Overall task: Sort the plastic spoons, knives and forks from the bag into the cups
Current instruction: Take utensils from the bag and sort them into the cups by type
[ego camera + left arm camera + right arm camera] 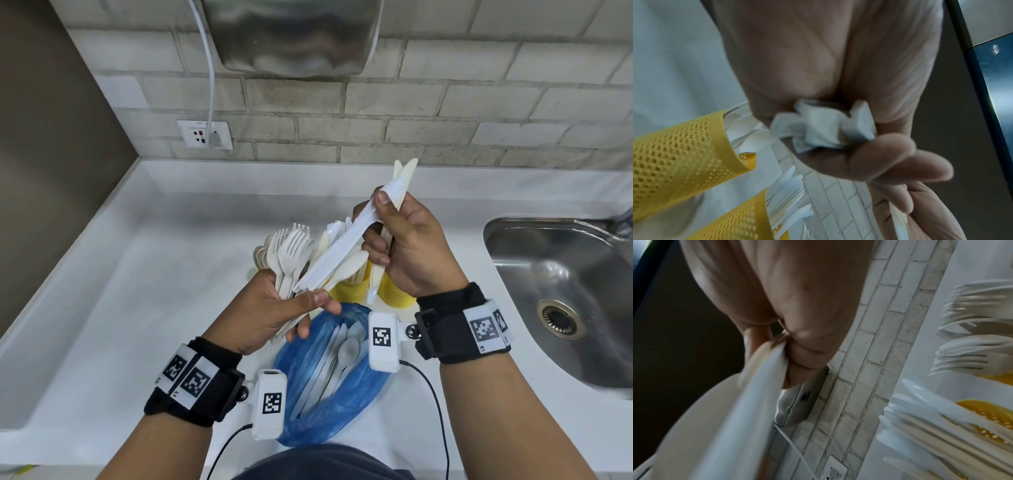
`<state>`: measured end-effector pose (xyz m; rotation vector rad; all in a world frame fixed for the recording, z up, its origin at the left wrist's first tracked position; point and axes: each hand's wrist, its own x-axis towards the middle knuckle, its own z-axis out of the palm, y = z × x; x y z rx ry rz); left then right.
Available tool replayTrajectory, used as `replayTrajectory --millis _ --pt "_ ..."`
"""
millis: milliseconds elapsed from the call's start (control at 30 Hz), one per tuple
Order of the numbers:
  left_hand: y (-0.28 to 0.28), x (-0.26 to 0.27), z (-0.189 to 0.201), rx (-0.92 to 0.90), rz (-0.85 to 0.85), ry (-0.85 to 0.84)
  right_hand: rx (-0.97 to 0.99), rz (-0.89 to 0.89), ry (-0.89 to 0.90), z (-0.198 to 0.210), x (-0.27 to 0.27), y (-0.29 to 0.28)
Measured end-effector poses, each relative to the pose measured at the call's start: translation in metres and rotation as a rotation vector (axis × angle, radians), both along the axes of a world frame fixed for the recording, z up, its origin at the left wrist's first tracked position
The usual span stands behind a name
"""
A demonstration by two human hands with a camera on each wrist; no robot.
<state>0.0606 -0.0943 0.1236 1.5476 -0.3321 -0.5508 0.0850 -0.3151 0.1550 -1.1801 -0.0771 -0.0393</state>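
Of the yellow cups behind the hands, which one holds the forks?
The yellow mesh cup whose rim shows just beneath the fork tines in the right wrist view. The other cup there holds knives; in the left wrist view a further cup holds spoons.

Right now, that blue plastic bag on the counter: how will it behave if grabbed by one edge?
The thin blue plastic bag looks crumpled and slack, so it will probably flop rather than hold shape. The white plastic cutlery still lying inside would likely slide toward the open mouth. It seems light, so it may skid on the smooth white counter.
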Motion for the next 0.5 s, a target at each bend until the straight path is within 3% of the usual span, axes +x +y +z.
replayTrajectory --millis 233,367,500 --pt "-0.003 0.000 0.002 -0.004 0.000 -0.005 0.078 -0.026 0.009 -0.005 0.000 -0.001" --pt "-0.002 0.001 -0.001 0.038 -0.014 -0.005 0.320 -0.126 0.023 -0.007 0.007 -0.004" --pt "-0.002 0.001 -0.002 0.048 -0.021 -0.008 0.643 -0.229 0.182 -0.011 0.013 -0.016"
